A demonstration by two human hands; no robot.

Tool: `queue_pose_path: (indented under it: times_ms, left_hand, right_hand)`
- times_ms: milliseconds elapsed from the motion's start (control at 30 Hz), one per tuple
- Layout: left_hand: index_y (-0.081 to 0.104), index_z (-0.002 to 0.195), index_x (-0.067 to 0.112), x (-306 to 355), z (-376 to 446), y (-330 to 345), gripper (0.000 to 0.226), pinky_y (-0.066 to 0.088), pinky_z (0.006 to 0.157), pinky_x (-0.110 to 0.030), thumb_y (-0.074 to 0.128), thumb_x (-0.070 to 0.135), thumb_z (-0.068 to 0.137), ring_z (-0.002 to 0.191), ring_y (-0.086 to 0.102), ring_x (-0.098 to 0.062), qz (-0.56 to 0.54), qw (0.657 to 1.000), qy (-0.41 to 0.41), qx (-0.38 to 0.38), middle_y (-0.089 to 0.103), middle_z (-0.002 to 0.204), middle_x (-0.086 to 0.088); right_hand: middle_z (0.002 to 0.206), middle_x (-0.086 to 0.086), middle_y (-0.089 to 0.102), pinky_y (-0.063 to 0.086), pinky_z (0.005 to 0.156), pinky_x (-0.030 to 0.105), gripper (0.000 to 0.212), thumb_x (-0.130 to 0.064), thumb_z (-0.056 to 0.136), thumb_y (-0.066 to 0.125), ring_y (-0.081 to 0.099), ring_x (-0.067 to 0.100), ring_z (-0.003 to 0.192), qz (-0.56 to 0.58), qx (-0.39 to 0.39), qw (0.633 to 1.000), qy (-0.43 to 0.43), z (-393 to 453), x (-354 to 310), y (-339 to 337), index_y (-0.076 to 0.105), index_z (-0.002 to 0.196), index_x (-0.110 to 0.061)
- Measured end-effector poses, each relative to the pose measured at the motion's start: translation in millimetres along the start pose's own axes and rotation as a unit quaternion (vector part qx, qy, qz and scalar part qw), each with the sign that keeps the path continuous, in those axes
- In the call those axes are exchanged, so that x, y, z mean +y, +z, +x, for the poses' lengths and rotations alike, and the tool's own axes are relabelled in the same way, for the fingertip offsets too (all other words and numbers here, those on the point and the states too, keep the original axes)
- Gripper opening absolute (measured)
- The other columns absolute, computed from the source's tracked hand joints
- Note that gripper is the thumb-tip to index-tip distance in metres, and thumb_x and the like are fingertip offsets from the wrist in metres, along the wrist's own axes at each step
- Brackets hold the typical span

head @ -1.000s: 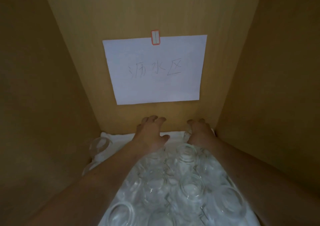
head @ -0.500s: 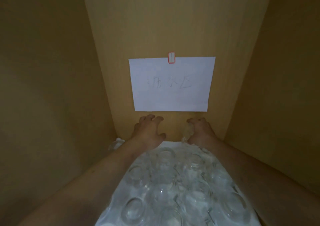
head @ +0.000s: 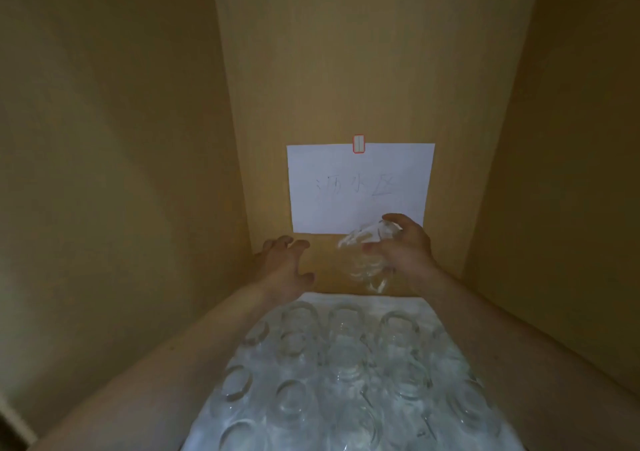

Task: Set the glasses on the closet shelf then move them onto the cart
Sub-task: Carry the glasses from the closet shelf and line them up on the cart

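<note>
My right hand (head: 403,250) grips one clear glass (head: 363,256), fingers and thumb curled round it. The glass is lifted off the shelf and tilted, held in front of the lower right corner of the paper sheet (head: 360,187). It's blurred, so I can't tell which end is the mouth.

My left hand (head: 287,267) holds nothing; fingers spread and slightly bent, hovering near the back panel (head: 346,70), just left of the held glass and apart from it.

The other glasses (head: 346,364) stand close together in rows on a white cloth (head: 360,300) on the closet shelf, between my forearms. Can't count them reliably. They look mouth down, not certain.

The sheet is fixed to the back panel by a small red-edged tag (head: 358,144) at its top edge, with handwritten characters on it. Closet side walls (head: 104,173) on both sides, dim light.
</note>
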State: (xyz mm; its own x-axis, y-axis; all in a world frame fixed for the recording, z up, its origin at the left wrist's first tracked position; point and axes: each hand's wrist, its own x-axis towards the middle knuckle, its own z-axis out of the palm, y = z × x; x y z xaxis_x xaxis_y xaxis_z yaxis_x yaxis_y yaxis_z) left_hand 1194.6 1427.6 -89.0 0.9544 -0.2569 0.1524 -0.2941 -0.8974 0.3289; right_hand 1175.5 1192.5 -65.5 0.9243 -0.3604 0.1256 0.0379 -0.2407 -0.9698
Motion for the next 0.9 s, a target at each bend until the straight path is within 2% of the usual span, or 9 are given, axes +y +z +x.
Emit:
queue_pose_path:
  times_ms: [67,167,233,333,400,567,733,833,900]
  left_hand:
    - [0.041,0.151,0.028,-13,-5,-3,0.068,0.033,0.116,-0.043,0.068,0.043,0.091,0.147,0.025,-0.029,0.004,1.000,-0.022,0.003,0.032,0.160,-0.006]
    - [0.041,0.151,0.030,-29,-14,-8,0.069,0.039,0.112,-0.044,0.066,0.046,0.089,0.144,0.032,-0.030,0.032,0.998,-0.048,0.001,0.036,0.158,-0.004]
    - [0.041,0.152,0.029,-39,-18,-8,0.070,0.041,0.110,-0.045,0.066,0.047,0.088,0.142,0.036,-0.030,0.035,0.998,-0.058,-0.008,0.040,0.156,-0.005]
    - [0.042,0.152,0.025,-51,-19,-3,0.071,0.045,0.106,-0.043,0.066,0.047,0.088,0.136,0.043,-0.031,0.032,0.996,-0.071,-0.039,0.045,0.149,-0.007]
    - [0.043,0.151,0.024,-56,-16,4,0.072,0.045,0.107,-0.043,0.068,0.047,0.088,0.135,0.044,-0.032,0.012,0.995,-0.086,-0.054,0.046,0.147,-0.008]
    - [0.039,0.154,0.026,-66,-8,27,0.080,0.043,0.109,-0.042,0.076,0.045,0.085,0.137,0.043,-0.032,-0.007,0.988,-0.109,-0.105,0.041,0.152,-0.009]
    - [0.040,0.153,0.026,-77,0,43,0.086,0.045,0.108,-0.043,0.082,0.041,0.079,0.137,0.044,-0.029,0.016,0.982,-0.116,-0.147,0.037,0.153,-0.006]
    - [0.048,0.144,0.027,-80,7,48,0.084,0.051,0.099,-0.039,0.089,0.029,0.072,0.126,0.050,-0.027,-0.002,0.983,-0.124,-0.135,0.042,0.142,-0.006]
    - [0.051,0.134,0.024,-79,11,50,0.078,0.054,0.083,-0.033,0.092,0.020,0.068,0.112,0.056,-0.026,-0.015,0.984,-0.126,-0.128,0.048,0.131,-0.006]
  right_hand:
    - [0.102,-0.013,0.058,0.062,0.076,0.037,0.063,-0.012,0.064,0.094,0.064,0.011,0.091,0.077,-0.009,0.996,0.037,-5,-3,3,0.061,0.115,-0.030]
    - [0.116,0.000,0.067,0.063,0.064,0.044,0.080,-0.023,0.053,0.099,0.070,0.024,0.101,0.171,-0.042,0.979,0.099,-8,-1,9,0.062,0.123,-0.025]
    - [0.116,0.010,0.073,0.062,0.069,0.048,0.080,-0.026,0.056,0.097,0.073,0.031,0.100,0.232,-0.087,0.958,0.141,-9,2,12,0.063,0.127,-0.016]
    - [0.106,0.013,0.076,0.061,0.079,0.049,0.043,-0.021,0.077,0.086,0.075,0.031,0.094,0.315,-0.132,0.921,0.189,-16,4,17,0.070,0.115,-0.009]
    - [0.103,0.013,0.076,0.061,0.086,0.049,0.032,-0.022,0.082,0.083,0.074,0.029,0.095,0.350,-0.146,0.901,0.210,-20,7,22,0.072,0.109,-0.009]
    - [0.123,0.018,0.067,0.058,0.092,0.051,0.050,-0.027,0.078,0.086,0.068,0.035,0.110,0.414,-0.128,0.867,0.245,-21,21,41,0.069,0.121,-0.007]
    - [0.119,0.020,0.071,0.059,0.082,0.047,0.052,-0.023,0.084,0.080,0.072,0.035,0.104,0.471,-0.150,0.827,0.268,-12,32,52,0.064,0.130,-0.006]
    - [0.134,0.021,0.063,0.053,0.097,0.053,0.059,-0.019,0.085,0.077,0.065,0.039,0.118,0.487,-0.186,0.813,0.260,-7,37,57,0.057,0.138,-0.003]
    - [0.137,0.021,0.060,0.046,0.105,0.058,0.056,-0.017,0.088,0.073,0.060,0.042,0.124,0.501,-0.220,0.797,0.256,-2,41,61,0.056,0.138,0.000]
